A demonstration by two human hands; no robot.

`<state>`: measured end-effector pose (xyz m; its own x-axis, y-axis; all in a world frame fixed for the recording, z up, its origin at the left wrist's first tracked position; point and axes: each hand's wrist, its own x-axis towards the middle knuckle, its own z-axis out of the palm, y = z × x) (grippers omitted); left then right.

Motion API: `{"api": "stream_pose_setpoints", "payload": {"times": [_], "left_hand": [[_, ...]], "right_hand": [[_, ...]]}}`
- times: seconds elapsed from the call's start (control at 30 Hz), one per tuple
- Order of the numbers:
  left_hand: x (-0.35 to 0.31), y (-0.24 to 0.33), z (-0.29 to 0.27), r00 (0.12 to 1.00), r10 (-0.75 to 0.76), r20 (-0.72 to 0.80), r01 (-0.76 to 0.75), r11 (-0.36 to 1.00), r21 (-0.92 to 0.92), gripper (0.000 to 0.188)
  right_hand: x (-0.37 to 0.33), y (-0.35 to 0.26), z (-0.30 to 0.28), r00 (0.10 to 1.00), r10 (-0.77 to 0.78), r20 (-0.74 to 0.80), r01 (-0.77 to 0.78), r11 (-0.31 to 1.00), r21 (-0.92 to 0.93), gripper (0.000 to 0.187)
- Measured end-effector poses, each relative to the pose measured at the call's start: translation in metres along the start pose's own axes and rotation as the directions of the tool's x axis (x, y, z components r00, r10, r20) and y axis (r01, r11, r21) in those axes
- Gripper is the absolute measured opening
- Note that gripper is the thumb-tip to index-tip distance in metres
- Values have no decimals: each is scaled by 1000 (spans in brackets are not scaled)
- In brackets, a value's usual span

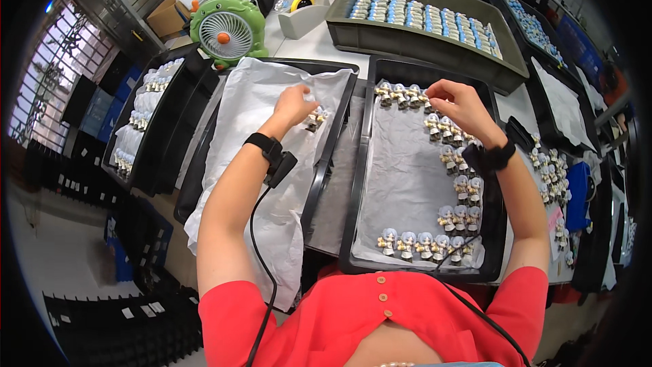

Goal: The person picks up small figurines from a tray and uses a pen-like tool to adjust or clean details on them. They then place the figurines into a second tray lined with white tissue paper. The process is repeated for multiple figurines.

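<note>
My left hand (pixel 293 105) hovers over the white paper lining of the left black tray (pixel 346 88), fingers half curled and apart, with nothing seen between them. Just beside its thumb lie a few small figurines (pixel 315 120) with pale hair. Over the far right part of the right black tray (pixel 358 194), my right hand (pixel 460 103) is closed, its fingertips at a small figurine (pixel 426 98) at the end of the far row. More white-and-gold figurines (pixel 425 245) stand in short rows along that tray's right side and near edge; my right hand and wrist hide some.
A green fan (pixel 227 27) stands at the far left, by a white tape dispenser (pixel 302 22). Behind the right tray is an olive bin (pixel 428 44) with rows of blue-and-white pieces. Figurines fill a black tray (pixel 163 132) at left and lie loose (pixel 551 173) at right. Cables hang from both wristbands.
</note>
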<state>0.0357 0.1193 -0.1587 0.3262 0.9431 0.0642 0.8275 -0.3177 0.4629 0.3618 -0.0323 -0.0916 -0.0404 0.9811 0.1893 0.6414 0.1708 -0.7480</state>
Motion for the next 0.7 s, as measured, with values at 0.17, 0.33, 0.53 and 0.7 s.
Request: {"api": "stream_pose_setpoints", "payload": {"times": [0.17,0.33,0.53,0.7], "left_hand": [[-24,61,-33,998,50,-33,-60,845,-531,36],[-86,126,-47,957,257,138,-1,476,-879,34],[-120,139,-24,938,303,166,-7,498,-867,43],[-135,147,-25,964,267,13,-137,534,-834,62]], "right_hand": [[12,51,9,940,95,328,100,843,-529,46],[6,68,30,928,186,322,93,722,-685,59],[-7,-3,23,955,-173,242,234,940,-247,70],[-32,-65,37,865,-500,-49,502,857,114,80]]}}
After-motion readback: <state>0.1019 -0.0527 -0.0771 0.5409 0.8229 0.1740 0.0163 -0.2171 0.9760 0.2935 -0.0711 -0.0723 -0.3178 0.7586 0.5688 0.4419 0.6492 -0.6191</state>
